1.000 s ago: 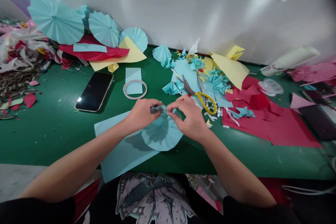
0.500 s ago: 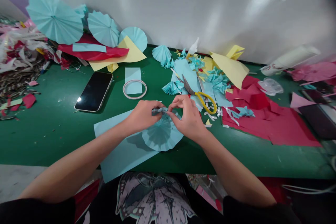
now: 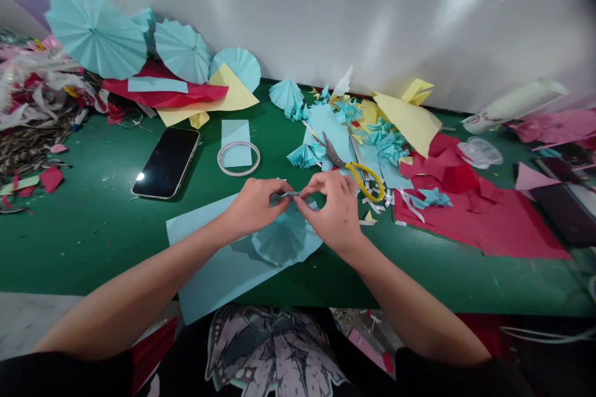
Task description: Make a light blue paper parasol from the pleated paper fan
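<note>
Between both hands is a light blue pleated paper fan (image 3: pixel 282 239), its round scalloped edge toward me. My left hand (image 3: pixel 258 201) is closed on the fan's far edge, which looks dark and seen edge-on there. With thumb and forefinger, my right hand (image 3: pixel 331 205) pinches the same edge just to the right. The fingertips of the two hands nearly meet. Under the fan lies a sheet of light blue paper (image 3: pixel 214 273), slanted on the green table (image 3: pixel 93 229). Yellow-handled scissors (image 3: pixel 367 183) rest just beyond my right hand.
A phone (image 3: pixel 166 163) and a tape roll (image 3: pixel 220 161) lie to the left. Pleated blue rosettes (image 3: pixel 97 34) lean against the wall. Blue folded scraps (image 3: pixel 388 139), a glue bottle (image 3: pixel 342 84) and red paper (image 3: pixel 503 223) spread behind and to the right.
My fingers have shifted slightly on the fan's far edge, which now shows as a thin, flatter strip between them. My right hand sits a touch lower.
</note>
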Available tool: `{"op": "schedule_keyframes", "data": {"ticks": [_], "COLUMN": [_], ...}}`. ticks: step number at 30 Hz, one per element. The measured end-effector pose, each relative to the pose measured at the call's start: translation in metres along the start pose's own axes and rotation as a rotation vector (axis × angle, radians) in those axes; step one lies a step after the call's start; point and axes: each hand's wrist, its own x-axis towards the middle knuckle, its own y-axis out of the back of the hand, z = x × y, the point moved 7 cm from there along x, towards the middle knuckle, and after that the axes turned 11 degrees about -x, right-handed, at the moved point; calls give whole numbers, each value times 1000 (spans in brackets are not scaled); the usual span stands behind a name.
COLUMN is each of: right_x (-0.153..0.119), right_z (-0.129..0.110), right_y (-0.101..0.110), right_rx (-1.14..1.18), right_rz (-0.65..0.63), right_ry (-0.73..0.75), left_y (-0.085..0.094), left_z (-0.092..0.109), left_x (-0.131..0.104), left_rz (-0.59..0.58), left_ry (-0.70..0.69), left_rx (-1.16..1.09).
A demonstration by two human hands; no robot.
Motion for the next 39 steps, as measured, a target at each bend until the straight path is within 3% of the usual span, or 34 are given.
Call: {"op": "schedule_keyframes", "data": {"ticks": [9,14,21,27,39], "right_x": [-1,-2,1,3,4], "right_z": [-2,-5,-3,3,-7], "right_y": [15,20,4,0,3], "right_rx": [-1,6,-65,-64,-128], "right_rz": [166,223,35,-45,-32], "right_ry": [-22,41,53,20,143], "left_y": [8,14,8,2,-1], "left_z": [4,6,12,13,13], "left_x": [0,0,-2,-5,-6], "left_rz": [71,110,117,95,77], "left_ry": [-42,-41,-185,-242,-263], "left_rx": [35,56,181,287,341]}}
